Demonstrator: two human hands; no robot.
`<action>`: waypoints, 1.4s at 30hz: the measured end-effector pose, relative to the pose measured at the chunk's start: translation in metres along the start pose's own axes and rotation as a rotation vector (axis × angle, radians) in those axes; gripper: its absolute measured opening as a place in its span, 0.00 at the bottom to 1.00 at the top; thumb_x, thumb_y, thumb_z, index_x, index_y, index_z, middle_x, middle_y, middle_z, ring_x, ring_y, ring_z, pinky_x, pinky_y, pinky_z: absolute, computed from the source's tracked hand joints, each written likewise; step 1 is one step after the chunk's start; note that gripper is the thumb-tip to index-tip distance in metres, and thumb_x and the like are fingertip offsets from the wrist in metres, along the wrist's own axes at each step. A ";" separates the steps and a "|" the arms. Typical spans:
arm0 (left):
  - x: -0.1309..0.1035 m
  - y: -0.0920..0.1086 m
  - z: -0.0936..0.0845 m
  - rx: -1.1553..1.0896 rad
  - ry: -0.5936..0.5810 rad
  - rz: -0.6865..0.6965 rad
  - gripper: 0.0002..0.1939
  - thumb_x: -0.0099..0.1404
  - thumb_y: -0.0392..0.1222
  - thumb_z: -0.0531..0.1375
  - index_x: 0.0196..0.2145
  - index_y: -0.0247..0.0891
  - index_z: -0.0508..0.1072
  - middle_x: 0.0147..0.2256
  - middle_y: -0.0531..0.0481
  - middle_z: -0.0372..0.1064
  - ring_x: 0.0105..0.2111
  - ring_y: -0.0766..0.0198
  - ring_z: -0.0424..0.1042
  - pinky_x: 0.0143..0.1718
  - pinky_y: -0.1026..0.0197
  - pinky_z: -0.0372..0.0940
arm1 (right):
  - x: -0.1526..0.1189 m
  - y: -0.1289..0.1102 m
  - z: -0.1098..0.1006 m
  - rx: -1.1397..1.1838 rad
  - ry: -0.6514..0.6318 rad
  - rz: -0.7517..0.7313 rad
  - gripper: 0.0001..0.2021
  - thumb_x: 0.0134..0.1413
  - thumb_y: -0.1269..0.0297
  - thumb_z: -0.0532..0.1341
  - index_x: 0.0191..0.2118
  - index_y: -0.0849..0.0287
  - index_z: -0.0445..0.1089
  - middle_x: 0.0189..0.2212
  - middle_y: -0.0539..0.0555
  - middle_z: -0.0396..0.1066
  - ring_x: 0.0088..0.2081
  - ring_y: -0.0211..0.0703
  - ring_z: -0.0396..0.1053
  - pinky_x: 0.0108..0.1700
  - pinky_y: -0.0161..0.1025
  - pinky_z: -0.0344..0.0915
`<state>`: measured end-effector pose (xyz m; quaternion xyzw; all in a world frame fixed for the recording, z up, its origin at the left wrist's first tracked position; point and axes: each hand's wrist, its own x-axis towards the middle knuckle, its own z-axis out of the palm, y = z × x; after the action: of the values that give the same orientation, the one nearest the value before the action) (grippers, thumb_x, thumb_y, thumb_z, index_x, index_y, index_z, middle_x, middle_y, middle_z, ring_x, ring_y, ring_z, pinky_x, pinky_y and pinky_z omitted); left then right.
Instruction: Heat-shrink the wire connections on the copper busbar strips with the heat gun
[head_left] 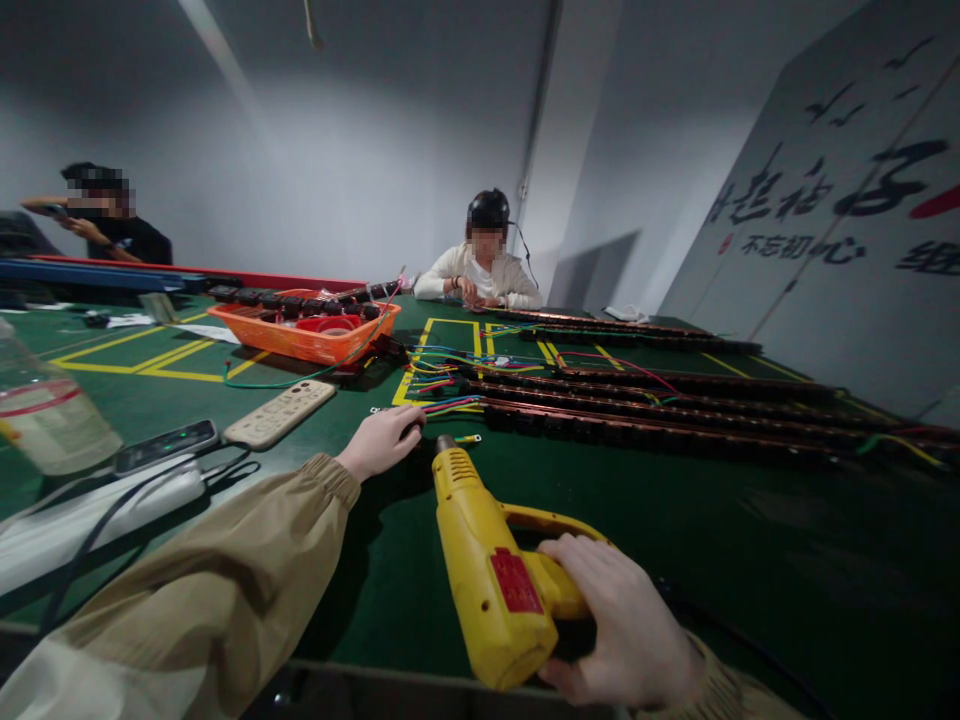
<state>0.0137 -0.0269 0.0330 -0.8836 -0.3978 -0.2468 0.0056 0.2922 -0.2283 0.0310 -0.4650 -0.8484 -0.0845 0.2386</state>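
Note:
My right hand (619, 620) is wrapped round the handle of a yellow heat gun (480, 560) with a red label on its side. Its metal nozzle points up the table, close to the fingers of my left hand (384, 440). That hand is closed on a small bunch of coloured wires (450, 403), red and blue among them. A metal lug (376, 410) shows just left of those fingers. Just past the nozzle lies a yellow-green wire end (469, 440) with a lug. The wires run to long dark strips (637, 425) with copper-coloured edges, lying on the right.
An orange basket (300, 335) holds dark parts. A beige power strip (281, 412), a dark device (169, 447), a white power strip (105, 510) and a clear bottle (52, 410) stand left. One person (484, 265) sits opposite; another (112, 220) is far left.

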 end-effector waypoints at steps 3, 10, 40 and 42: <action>0.000 0.000 0.000 0.021 0.001 -0.003 0.10 0.65 0.41 0.47 0.38 0.42 0.66 0.38 0.51 0.69 0.36 0.60 0.69 0.36 0.61 0.60 | -0.001 0.007 -0.001 -0.055 -0.010 0.021 0.35 0.38 0.38 0.59 0.44 0.65 0.67 0.39 0.61 0.73 0.40 0.52 0.73 0.44 0.46 0.69; -0.001 0.001 -0.001 0.021 -0.026 -0.028 0.10 0.65 0.43 0.46 0.39 0.42 0.65 0.39 0.51 0.69 0.37 0.60 0.69 0.36 0.61 0.61 | 0.002 0.019 -0.002 -0.130 0.016 0.094 0.32 0.41 0.40 0.60 0.43 0.64 0.66 0.38 0.60 0.73 0.39 0.50 0.72 0.42 0.46 0.71; 0.002 -0.002 0.006 -0.100 -0.065 -0.030 0.18 0.69 0.48 0.43 0.49 0.42 0.66 0.48 0.49 0.67 0.48 0.59 0.67 0.47 0.57 0.64 | 0.002 -0.015 -0.003 0.047 0.009 -0.028 0.34 0.39 0.36 0.56 0.41 0.65 0.69 0.34 0.60 0.73 0.36 0.50 0.72 0.40 0.44 0.68; 0.002 -0.002 0.006 -0.104 -0.064 -0.038 0.19 0.69 0.48 0.44 0.50 0.42 0.66 0.49 0.48 0.67 0.48 0.59 0.67 0.48 0.57 0.63 | 0.001 -0.011 -0.003 0.037 -0.004 -0.020 0.36 0.38 0.35 0.57 0.41 0.64 0.69 0.34 0.60 0.73 0.37 0.51 0.72 0.41 0.44 0.68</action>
<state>0.0162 -0.0234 0.0280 -0.8824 -0.4013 -0.2389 -0.0576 0.2833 -0.2347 0.0351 -0.4521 -0.8549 -0.0703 0.2445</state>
